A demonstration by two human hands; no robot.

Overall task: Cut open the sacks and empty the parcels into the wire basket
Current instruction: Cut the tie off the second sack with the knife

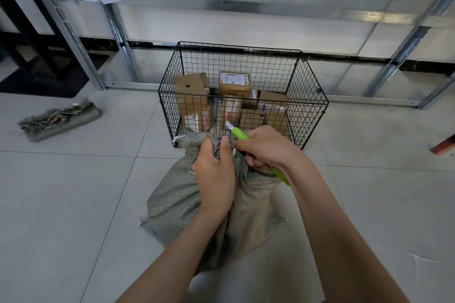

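Observation:
A full grey-green woven sack (187, 206) stands on the tiled floor in front of me, its neck bunched at the top. My left hand (215, 174) grips that bunched neck from the left. My right hand (267, 149) holds a green utility knife (240, 134) with its blade out, pointing up and left beside the neck. A small white tie shows between my hands. Just behind the sack stands the black wire basket (307, 106), holding several brown cardboard parcels (235, 83).
A flattened, folded sack (59, 119) lies on the floor at the left. Metal shelving uprights (81, 49) and rails run along the wall behind the basket. A red-brown object (444, 145) pokes in at the right edge. Pale floor tiles surround the sack.

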